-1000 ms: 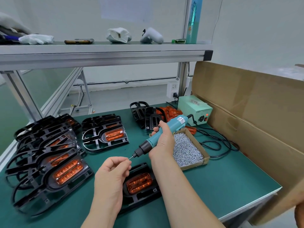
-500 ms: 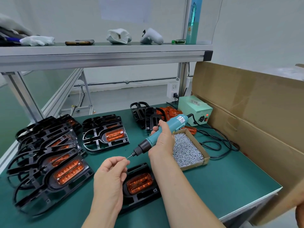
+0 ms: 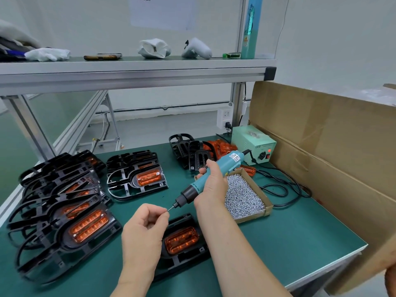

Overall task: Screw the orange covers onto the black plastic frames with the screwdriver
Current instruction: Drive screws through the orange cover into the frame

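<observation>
Lay flat left of the screw box (image 3: 254, 218): black frame (image 3: 182, 220), orange cover (image 3: 181, 240) seated. Slanted, raised, beside that box: teal screwdriver (image 3: 227, 163).

One screwdriver (image 3: 229, 161) was left of the single screw tray (image 3: 250, 217); one green power unit (image 3: 248, 142) and two bare black frames (image 3: 197, 155) stood behind it; stacked frames (image 3: 53, 200) farther left defied counting.

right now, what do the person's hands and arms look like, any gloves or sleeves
Both are bare. The left hand and right hand wear no gloves, and no ring shows on the visible fingers. The forearms carry no sleeves, watch or wristband as far as the bottom edge of the picture shows them.
</observation>
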Available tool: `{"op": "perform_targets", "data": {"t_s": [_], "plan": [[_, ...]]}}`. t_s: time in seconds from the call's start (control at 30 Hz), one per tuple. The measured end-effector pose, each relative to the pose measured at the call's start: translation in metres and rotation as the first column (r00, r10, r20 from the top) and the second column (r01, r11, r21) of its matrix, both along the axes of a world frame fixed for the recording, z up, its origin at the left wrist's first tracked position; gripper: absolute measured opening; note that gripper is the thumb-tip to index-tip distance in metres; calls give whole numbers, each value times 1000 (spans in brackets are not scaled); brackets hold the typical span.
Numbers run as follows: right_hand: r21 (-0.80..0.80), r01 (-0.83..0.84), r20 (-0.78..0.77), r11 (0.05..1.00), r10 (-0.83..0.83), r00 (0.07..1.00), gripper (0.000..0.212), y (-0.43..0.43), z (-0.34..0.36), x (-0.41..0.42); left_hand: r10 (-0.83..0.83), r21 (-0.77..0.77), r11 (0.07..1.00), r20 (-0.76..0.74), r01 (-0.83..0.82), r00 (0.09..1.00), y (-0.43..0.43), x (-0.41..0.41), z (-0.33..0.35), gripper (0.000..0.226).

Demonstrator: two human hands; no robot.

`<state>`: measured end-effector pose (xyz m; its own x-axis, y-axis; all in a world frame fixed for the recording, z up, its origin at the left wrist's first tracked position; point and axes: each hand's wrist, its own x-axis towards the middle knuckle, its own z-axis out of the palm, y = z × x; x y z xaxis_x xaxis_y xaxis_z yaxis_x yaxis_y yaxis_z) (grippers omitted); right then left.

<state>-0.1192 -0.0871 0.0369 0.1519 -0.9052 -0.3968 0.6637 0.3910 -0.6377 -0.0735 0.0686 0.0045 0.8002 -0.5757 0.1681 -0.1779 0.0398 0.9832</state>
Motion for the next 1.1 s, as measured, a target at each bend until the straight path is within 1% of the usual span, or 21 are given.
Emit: {"op": "perform_targets", "data": {"t_s": [0.07, 0.1, 0.23, 0.27, 0.3, 0.33, 0.37, 0.43, 0.47, 0.5, 0.53, 0.57, 0.6, 0.67, 0.7, 0.73, 0.77, 0.8, 0.93, 1.0, 1.1], "plan": [[-15, -32, -3, 999, 32, 999, 32, -1, 1, -1, -42, 8, 999, -12, 42, 999, 0, 1, 0, 27], [-24, -51, -2, 998, 51, 999, 32, -2, 1, -2, -63, 9, 998, -42, 64, 997, -1, 3, 0, 26], [-54, -89, -6, 995, 89, 996, 34, -2, 2, -5, -137, 53, 987, -255, 155, 957, -5, 12, -1, 20], [-58, -86, -12, 995, 85, 996, 32, -1, 2, -4, -134, 64, 985, -281, 158, 950, -6, 13, -1, 20], [-57, -74, -22, 996, 73, 997, 30, -1, 2, -4, -111, 78, 988, -253, 135, 961, -6, 12, -2, 21], [-51, -55, -32, 997, 53, 998, 29, 0, 2, -4, -77, 97, 991, -165, 94, 983, -5, 9, -1, 23], [-39, -32, -36, 999, 30, 999, 29, 0, 2, -3, -43, 112, 993, -44, 48, 998, -3, 5, 0, 25], [-13, 10, -44, 1000, -11, 999, 29, 0, 3, -2, 0, 107, 994, 208, -23, 978, 1, -4, 2, 28], [-3, 25, -51, 1000, -25, 998, 28, 1, 2, -2, 13, 91, 995, 294, -42, 956, 2, -7, 1, 30], [3, 35, -58, 999, -34, 998, 28, 2, 2, -2, 24, 75, 996, 344, -53, 939, 3, -8, 0, 31], [5, 39, -66, 999, -38, 997, 29, 2, 1, -3, 35, 64, 996, 361, -62, 932, 3, -8, -1, 32], [5, 39, -71, 999, -38, 997, 30, 3, 1, -3, 39, 58, 996, 343, -62, 938, 2, -8, -2, 32], [6, 37, -71, 999, -37, 997, 30, 3, 1, -4, 35, 51, 997, 287, -51, 957, 1, -7, -1, 33], [7, 38, -56, 999, -38, 998, 30, 3, 3, -4, 10, -4, 1000, 92, -9, 996, -1, -7, 0, 35], [6, 43, -49, 999, -42, 998, 29, 2, 4, -5, -5, -31, 999, 6, 5, 1000, -2, -6, 1, 35], [3, 46, -46, 999, -46, 998, 28, 2, 5, -5, -14, -42, 999, -37, 12, 999, -2, -5, 1, 35], [-2, 49, -49, 999, -49, 998, 26, 2, 5, -5, -18, -38, 999, -36, 16, 999, -2, -4, 1, 36], [-8, 52, -56, 999, -52, 997, 25, 3, 5, -4, -18, -29, 999, -2, 18, 1000, -2, -5, 1, 38], [-15, 55, -75, 998, -56, 996, 21, 3, 5, -4, -8, 3, 1000, 258, 7, 966, 2, -11, 2, 51], [-4, 53, -84, 999, -54, 995, 20, 2, 5, -5, -2, 0, 1000, 341, 2, 940, 2, -13, 2, 55], [1, 49, -90, 999, -49, 995, 21, 3, 3, -6, -4, 12, 1000, 310, 0, 951, 2, -16, 2, 61]]}}
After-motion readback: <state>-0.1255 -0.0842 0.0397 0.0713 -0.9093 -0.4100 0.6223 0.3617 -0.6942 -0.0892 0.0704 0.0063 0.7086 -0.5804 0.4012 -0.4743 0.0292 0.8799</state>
